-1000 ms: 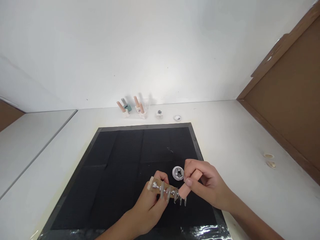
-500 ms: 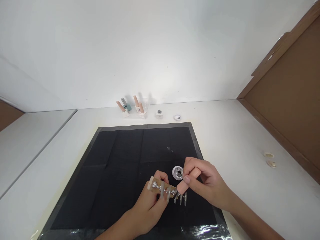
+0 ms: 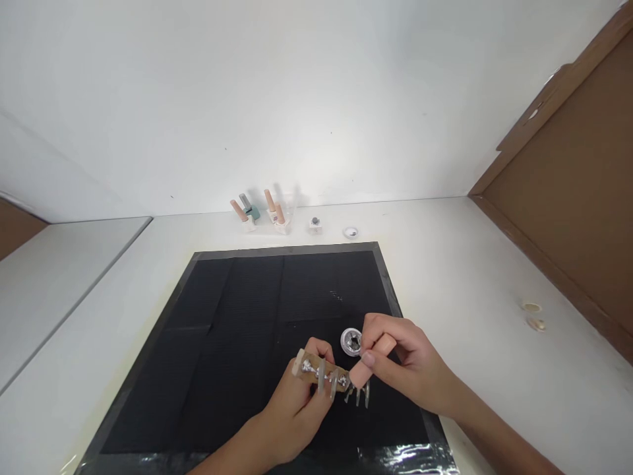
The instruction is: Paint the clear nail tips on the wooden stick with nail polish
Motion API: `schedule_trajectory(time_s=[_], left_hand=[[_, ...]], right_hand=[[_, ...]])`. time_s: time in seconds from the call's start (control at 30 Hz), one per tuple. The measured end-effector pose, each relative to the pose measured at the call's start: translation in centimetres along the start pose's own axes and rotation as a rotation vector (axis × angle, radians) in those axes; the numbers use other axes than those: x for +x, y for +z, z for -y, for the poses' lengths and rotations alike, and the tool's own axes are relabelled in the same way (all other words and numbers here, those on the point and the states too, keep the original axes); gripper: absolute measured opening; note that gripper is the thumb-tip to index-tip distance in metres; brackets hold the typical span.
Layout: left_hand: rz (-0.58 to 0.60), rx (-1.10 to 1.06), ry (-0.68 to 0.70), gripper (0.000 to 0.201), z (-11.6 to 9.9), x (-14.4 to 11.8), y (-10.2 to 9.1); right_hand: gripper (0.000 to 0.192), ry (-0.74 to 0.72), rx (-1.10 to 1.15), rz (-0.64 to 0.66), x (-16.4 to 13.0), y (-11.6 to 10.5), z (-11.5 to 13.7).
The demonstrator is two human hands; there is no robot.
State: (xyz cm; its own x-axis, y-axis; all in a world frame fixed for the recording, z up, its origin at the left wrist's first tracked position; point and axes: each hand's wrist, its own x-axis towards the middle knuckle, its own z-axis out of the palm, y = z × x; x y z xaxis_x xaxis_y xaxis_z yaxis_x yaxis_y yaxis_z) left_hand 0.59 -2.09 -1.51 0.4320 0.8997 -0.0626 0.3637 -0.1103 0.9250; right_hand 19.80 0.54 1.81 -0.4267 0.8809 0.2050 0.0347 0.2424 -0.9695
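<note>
My left hand (image 3: 297, 412) is closed around a wooden strip (image 3: 310, 364) with shiny metal studs along it. Several greyish false nail tips (image 3: 334, 382) stand out from the strip. Between the thumb and fingers of my right hand (image 3: 413, 359) is a peach nail polish cap (image 3: 373, 361), slanted down to the left. Its lower end is right at the strip's right end; any brush below it is hidden. Just behind the cap, a small round silver dish (image 3: 351, 342) rests on the black mat (image 3: 247, 343), partly covered by my right fingers.
Along the wall stand several peach-capped polish bottles (image 3: 281, 227), a teal bottle (image 3: 252, 212), an uncapped bottle (image 3: 315, 227) and a small white dish (image 3: 351, 232). Two small cream-coloured round pieces (image 3: 537, 324) lie at the right, near a brown board (image 3: 568, 218).
My right hand and the cap have shifted very slightly down and left. My left hand and the strip hold nearly still.
</note>
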Motion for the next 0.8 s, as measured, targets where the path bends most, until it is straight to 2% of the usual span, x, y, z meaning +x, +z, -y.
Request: schedule_trajectory(time_s=[0.17,0.5,0.8], left_hand=[[0.005,0.0,0.003,0.015,0.21,-0.11,0.11],[0.013,-0.045,-0.011,0.016,-0.09,0.15,-0.03],[-0.006,-0.033,-0.008,0.012,0.64,-0.28,0.29]], right_hand=[[0.017,0.02,-0.008,-0.065,-0.03,0.11,0.06],[0.016,-0.019,0.017,0.027,0.02,0.0,0.07],[0.018,0.053,-0.037,-0.131,-0.02,0.15,0.06]])
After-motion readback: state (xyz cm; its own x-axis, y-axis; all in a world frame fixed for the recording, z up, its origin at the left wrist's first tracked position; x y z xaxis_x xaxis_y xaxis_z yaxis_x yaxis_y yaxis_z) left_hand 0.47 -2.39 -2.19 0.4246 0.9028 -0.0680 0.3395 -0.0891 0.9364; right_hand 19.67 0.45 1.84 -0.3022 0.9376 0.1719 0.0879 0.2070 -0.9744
